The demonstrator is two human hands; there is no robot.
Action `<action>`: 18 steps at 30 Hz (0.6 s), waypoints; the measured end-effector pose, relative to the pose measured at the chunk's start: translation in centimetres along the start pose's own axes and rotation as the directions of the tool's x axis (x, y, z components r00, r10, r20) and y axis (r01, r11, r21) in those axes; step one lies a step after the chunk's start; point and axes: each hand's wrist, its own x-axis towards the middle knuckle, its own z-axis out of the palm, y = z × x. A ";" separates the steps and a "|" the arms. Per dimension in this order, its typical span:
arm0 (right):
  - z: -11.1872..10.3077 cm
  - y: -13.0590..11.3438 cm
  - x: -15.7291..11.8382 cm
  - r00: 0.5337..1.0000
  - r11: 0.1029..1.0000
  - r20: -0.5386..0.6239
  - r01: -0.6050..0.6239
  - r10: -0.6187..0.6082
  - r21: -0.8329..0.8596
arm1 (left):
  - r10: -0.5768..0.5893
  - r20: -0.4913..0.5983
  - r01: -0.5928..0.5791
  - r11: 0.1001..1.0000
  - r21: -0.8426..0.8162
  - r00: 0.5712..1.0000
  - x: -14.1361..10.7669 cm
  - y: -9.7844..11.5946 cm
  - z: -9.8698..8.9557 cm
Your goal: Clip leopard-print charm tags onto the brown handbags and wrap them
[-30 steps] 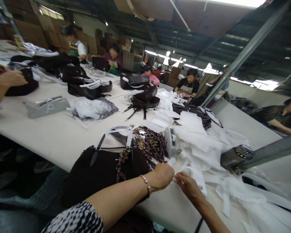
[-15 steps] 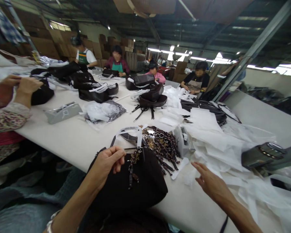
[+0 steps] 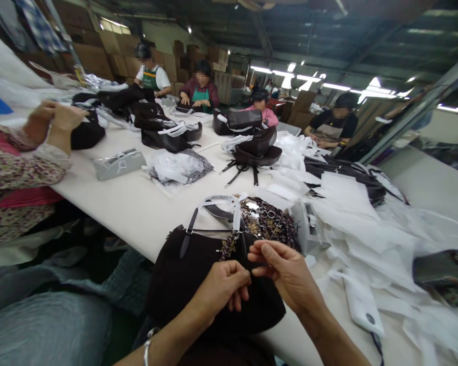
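A dark handbag (image 3: 187, 290) stands in front of me at the table's edge, its handle (image 3: 217, 199) wrapped in white paper. A beaded charm (image 3: 228, 248) hangs from the bag near the base of the handle. My left hand (image 3: 225, 287) is closed in a pinch in front of the bag, below the charm. My right hand (image 3: 280, 267) has its thumb and fingers brought together just right of it. Whatever either hand holds is too small or hidden to name. Behind the bag lies a pile of similar charms (image 3: 269, 221) with metal rings.
A grey holder (image 3: 305, 229) stands beside the charms. White paper sheets (image 3: 366, 239) and a white device with a cord (image 3: 362, 305) lie to the right. More dark bags (image 3: 168, 132) cover the far table. A co-worker's sleeve (image 3: 26, 168) is at left; other people sit opposite.
My right hand has come left from over the papers to meet my left hand. My left hand has moved right and lower, away from the bag's top. The view has shifted.
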 end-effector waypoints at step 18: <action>-2.3 -0.1 1.8 0.898 0.631 -0.004 0.306 -0.440 -0.713 | 0.218 0.005 -0.163 0.718 0.677 0.976 9.6 1.6 -7.5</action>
